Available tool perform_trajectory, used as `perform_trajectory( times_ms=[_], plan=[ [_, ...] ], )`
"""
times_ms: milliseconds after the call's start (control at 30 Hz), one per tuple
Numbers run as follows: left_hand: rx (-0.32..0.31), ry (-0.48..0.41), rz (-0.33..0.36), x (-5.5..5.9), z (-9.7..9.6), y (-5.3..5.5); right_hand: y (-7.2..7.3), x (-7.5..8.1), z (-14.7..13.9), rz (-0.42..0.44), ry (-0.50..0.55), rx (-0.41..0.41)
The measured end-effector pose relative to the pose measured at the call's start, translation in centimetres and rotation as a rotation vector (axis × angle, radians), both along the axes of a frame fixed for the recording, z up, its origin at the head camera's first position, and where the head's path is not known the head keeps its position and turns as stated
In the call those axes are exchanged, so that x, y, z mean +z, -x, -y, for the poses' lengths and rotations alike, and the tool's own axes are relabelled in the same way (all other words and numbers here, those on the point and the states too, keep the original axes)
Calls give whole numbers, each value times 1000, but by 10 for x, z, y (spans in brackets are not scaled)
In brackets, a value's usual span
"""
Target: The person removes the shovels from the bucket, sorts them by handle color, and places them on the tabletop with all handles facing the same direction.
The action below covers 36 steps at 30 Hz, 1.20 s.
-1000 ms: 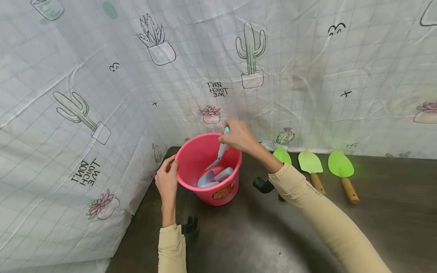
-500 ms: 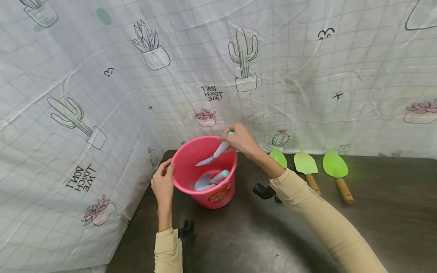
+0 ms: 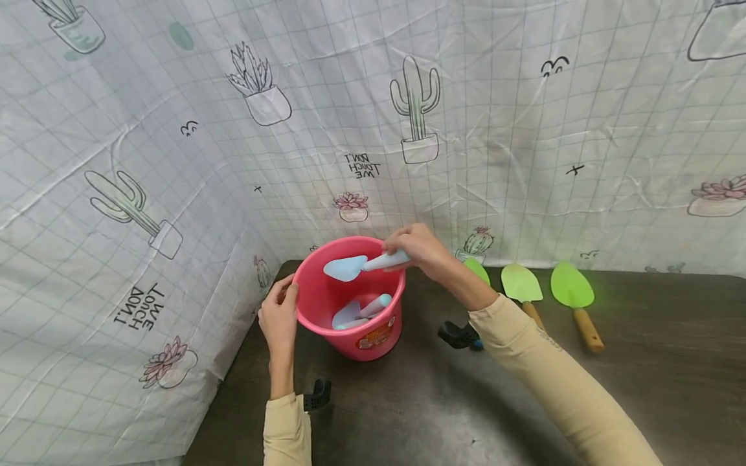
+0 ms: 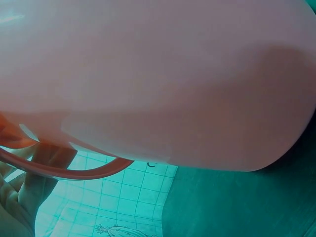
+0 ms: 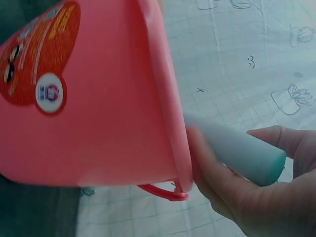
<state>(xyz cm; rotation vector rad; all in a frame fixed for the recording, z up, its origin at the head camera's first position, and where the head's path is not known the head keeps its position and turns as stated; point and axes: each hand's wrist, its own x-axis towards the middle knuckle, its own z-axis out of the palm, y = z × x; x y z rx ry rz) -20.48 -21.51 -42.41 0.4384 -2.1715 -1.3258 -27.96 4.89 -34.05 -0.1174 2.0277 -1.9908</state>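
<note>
Cactus-print curtain [image 3: 326, 116], dark tabletop [image 3: 384, 414], two wooden-handled green trowels [image 3: 573, 288], half-hidden green blade [image 3: 476, 269], perhaps another

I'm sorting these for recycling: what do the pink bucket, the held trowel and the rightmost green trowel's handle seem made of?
Pink bucket: likely plastic, smooth and softly shiny, evenly colored.
Held trowel: smooth, pale handle looks plastic; blade could be plastic or coated metal.
Green trowel's handle: probably satiny wood, from its brown tone.

Left hand [image 3: 278, 318] gripping; right hand [image 3: 421, 248] pinching; arms [image 3: 542, 366] stretched forward.
</note>
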Motion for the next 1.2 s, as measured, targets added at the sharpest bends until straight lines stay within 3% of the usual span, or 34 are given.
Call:
perform_trajectory(
  times_ms=[200, 400, 667, 933, 1200],
  plan=[
    [-9, -1, 1, 1, -1, 0, -1, -2, -6, 247, 259, 101],
    [-9, 3, -6, 3, 1, 0, -7, 0, -11, 372, 336, 268],
    [-18, 1, 6, 2, 0, -1, -15, -2, -15, 352, 293, 377],
    [-11, -5, -1, 1, 0, -1, -20, -4, -14, 289, 208, 351],
    [-3, -4, 4, 1, 1, 0, -23, -4, -16, 283, 254, 310]
  ],
)
